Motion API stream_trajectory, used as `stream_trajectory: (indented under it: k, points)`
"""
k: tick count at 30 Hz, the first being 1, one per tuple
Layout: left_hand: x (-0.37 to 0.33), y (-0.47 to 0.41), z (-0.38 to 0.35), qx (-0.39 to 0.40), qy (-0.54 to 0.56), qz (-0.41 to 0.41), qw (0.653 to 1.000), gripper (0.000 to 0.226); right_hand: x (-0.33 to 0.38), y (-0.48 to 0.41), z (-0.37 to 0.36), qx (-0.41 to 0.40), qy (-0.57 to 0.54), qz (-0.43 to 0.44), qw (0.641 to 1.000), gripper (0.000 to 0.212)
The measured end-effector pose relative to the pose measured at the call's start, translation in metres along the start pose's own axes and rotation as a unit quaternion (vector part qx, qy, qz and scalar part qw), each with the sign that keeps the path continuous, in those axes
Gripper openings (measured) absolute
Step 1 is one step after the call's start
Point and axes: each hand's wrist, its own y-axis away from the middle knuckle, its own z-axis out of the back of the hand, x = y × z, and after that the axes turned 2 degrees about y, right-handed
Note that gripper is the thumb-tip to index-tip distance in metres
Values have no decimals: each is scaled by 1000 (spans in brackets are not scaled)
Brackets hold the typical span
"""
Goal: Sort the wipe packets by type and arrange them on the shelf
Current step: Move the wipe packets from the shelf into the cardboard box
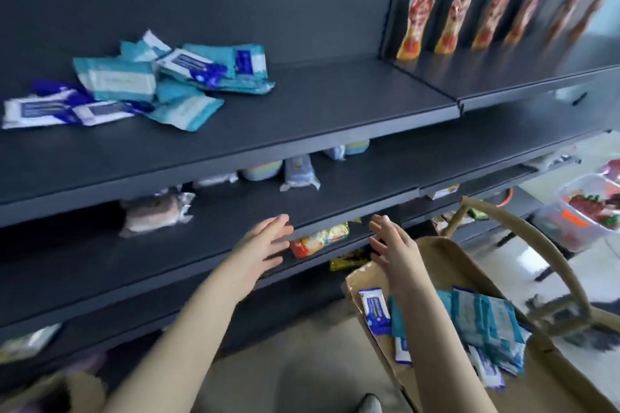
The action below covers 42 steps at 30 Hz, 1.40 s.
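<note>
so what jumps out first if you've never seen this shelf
A jumbled pile of teal and blue-white wipe packets sits on the upper shelf, left. The left hand and right hand reach out empty at centre, beside a tan bag holding more packets, lower right.

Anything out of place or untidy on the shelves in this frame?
Yes. The wipe packets on the upper shelf lie in a loose heap, teal and blue-and-white types mixed, overlapping at odd angles rather than sorted. More of both types sit jumbled in the tan bag.
</note>
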Motion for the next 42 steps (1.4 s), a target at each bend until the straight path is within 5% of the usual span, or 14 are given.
stream_trajectory:
  k: [10, 20, 27, 35, 42]
  points:
    - [-130, 40, 114, -77, 31, -151, 985, 38, 122, -8, -136, 148, 10, 114, 982, 36]
    - [-200, -35, 199, -201, 15, -176, 964, 56, 185, -122, -243, 216, 57, 119, 967, 47]
    - [-219, -83, 231, -232, -4, -183, 955, 30, 189, -196, -309, 237, 98, 126, 958, 29]
    - [-236, -134, 282, -289, -147, -219, 920, 44, 160, -235, -383, 113, 191, 210, 952, 50]
    - [-237, -187, 326, -301, -416, -290, 808, 61, 149, -232, -402, 9, 234, 249, 940, 48]
